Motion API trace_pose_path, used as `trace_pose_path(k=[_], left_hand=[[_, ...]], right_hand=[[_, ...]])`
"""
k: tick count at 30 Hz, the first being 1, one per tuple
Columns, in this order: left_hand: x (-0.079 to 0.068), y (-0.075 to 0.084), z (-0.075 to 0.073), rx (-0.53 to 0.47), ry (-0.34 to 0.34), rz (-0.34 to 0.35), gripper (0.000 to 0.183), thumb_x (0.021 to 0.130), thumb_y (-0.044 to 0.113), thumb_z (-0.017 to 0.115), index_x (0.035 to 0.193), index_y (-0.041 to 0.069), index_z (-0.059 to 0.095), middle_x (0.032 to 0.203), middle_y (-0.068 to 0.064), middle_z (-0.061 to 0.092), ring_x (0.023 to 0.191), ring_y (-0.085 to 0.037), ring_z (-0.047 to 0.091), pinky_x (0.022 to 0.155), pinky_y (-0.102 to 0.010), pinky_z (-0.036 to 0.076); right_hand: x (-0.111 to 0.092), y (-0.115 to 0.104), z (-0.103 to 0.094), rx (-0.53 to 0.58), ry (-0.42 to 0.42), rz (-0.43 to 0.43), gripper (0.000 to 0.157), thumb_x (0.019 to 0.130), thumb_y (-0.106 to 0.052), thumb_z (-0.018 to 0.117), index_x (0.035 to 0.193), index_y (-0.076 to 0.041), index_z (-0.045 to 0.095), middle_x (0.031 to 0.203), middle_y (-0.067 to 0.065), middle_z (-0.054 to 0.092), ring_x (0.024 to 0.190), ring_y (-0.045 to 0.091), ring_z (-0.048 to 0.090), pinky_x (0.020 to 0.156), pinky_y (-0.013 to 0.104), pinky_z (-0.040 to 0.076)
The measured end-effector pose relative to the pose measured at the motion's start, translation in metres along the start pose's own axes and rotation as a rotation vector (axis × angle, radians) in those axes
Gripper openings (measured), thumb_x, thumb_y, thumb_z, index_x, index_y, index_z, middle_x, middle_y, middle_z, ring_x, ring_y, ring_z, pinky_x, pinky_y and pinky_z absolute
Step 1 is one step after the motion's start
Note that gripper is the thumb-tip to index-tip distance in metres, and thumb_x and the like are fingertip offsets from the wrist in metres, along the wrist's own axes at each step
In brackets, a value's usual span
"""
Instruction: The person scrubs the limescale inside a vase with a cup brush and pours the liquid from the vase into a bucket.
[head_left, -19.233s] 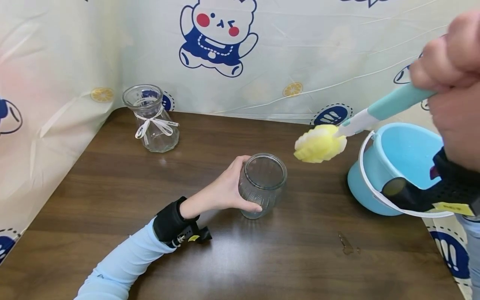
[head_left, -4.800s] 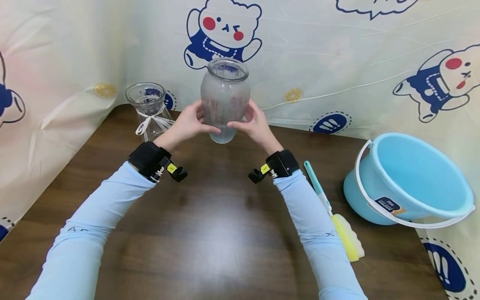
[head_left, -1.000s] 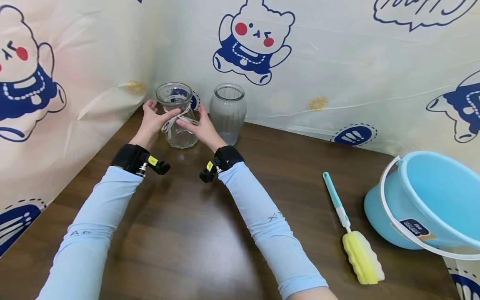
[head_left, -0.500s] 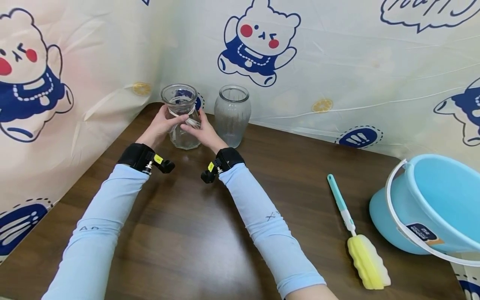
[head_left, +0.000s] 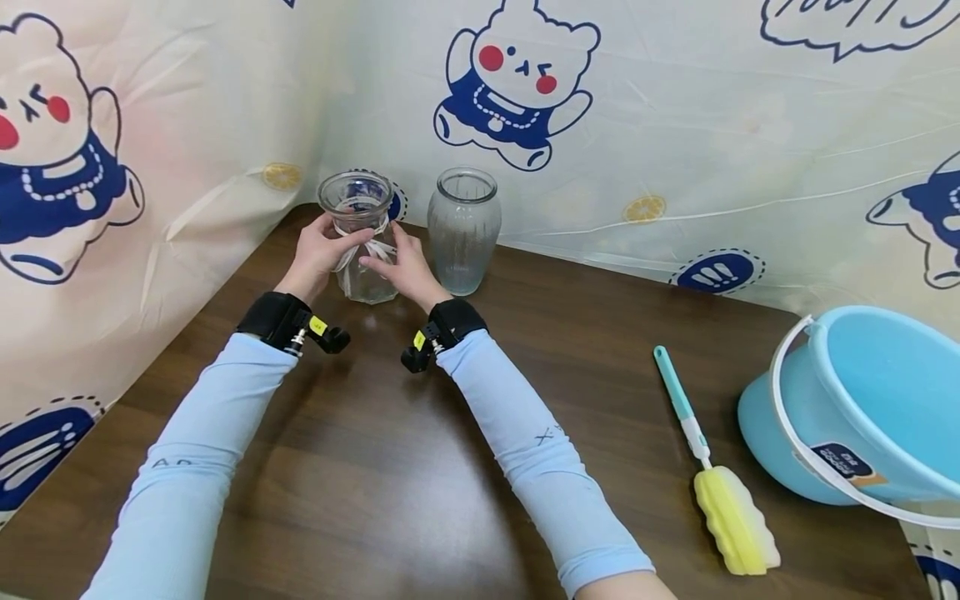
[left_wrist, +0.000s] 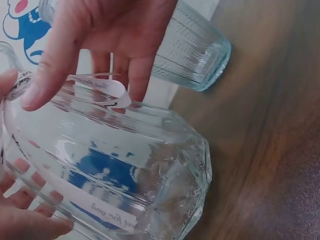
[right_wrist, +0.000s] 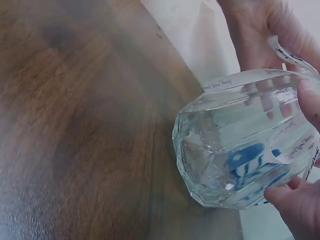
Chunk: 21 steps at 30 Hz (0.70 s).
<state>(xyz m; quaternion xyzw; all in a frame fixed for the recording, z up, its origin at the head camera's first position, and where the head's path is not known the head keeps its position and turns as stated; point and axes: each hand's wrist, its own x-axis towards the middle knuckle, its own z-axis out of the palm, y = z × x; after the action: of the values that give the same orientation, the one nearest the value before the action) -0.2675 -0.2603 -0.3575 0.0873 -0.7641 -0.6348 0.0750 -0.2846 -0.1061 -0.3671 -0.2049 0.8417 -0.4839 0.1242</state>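
Note:
A clear faceted glass vase (head_left: 367, 287) with a white printed ribbon bow round its neck is upright at the back left, its base close over the tabletop. My left hand (head_left: 313, 255) grips its left side, thumb across the front near the bow. From the right, my right hand (head_left: 412, 272) holds it too, fingers around the far side. In the left wrist view, loops of ribbon (left_wrist: 102, 90) lie under the right hand's fingers. A ribbed glass vase (head_left: 463, 237) with a misted wall stands just right of the right hand.
A brush with a teal handle (head_left: 675, 387) and a yellow-and-white sponge head (head_left: 735, 521) lies on the brown wooden table (head_left: 360, 500). A light-blue bucket (head_left: 787, 442) with a white handle stands at the right edge. Printed curtains (head_left: 637, 125) line the back and left.
Earlier the right hand held the sponge brush, then both hands held the ribbed vase; both are now down. Over the last second, the left fingers have come round the ribboned vase.

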Motion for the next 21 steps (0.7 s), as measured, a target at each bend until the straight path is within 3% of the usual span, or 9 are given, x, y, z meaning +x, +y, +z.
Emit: trace_pose_path(k=[3, 8, 11, 15, 21], left_hand=[[-0.003, 0.0, 0.002, 0.001, 0.028, 0.016, 0.063, 0.074, 0.029, 0.076, 0.127, 0.009, 0.05, 0.109, 0.0, 0.056, 0.102, -0.012, 0.046, 0.087, -0.027, 0.037], [-0.01, 0.009, 0.005, -0.015, 0.023, 0.04, 0.062, 0.075, 0.026, 0.075, 0.129, 0.008, 0.049, 0.113, 0.0, 0.053, 0.1, -0.01, 0.047, 0.082, -0.023, 0.039], [-0.018, 0.022, 0.008, -0.057, 0.004, 0.049, 0.057, 0.075, 0.024, 0.075, 0.125, 0.007, 0.052, 0.11, 0.001, 0.054, 0.098, -0.01, 0.047, 0.08, -0.023, 0.038], [-0.032, 0.043, 0.011, -0.156, 0.002, 0.072, 0.047, 0.074, 0.019, 0.076, 0.116, 0.008, 0.058, 0.104, 0.003, 0.057, 0.097, -0.011, 0.048, 0.08, -0.022, 0.037], [-0.053, 0.075, 0.015, -0.217, -0.019, 0.154, 0.048, 0.073, 0.011, 0.075, 0.118, 0.009, 0.058, 0.109, 0.001, 0.059, 0.1, -0.012, 0.051, 0.08, -0.02, 0.037]], right_hand=[[-0.002, 0.0, -0.001, -0.028, 0.014, -0.018, 0.081, 0.085, -0.038, 0.061, 0.146, -0.01, 0.015, 0.146, 0.013, 0.019, 0.133, 0.019, 0.022, 0.104, 0.029, 0.028], [-0.008, -0.003, -0.005, -0.001, 0.064, -0.075, 0.074, 0.085, -0.034, 0.063, 0.14, -0.007, 0.022, 0.14, 0.013, 0.028, 0.127, 0.018, 0.031, 0.1, 0.024, 0.031], [-0.013, -0.008, -0.012, 0.06, 0.086, -0.093, 0.07, 0.082, -0.033, 0.066, 0.132, -0.007, 0.025, 0.135, 0.011, 0.034, 0.12, 0.016, 0.038, 0.095, 0.022, 0.035], [-0.022, -0.018, -0.025, 0.114, 0.077, -0.145, 0.073, 0.08, -0.03, 0.069, 0.13, -0.007, 0.021, 0.136, 0.011, 0.034, 0.121, 0.015, 0.037, 0.095, 0.02, 0.033], [-0.038, -0.038, -0.048, 0.155, 0.018, -0.344, 0.082, 0.081, -0.019, 0.07, 0.141, -0.011, 0.014, 0.139, 0.006, 0.032, 0.124, 0.01, 0.034, 0.1, 0.022, 0.029]])
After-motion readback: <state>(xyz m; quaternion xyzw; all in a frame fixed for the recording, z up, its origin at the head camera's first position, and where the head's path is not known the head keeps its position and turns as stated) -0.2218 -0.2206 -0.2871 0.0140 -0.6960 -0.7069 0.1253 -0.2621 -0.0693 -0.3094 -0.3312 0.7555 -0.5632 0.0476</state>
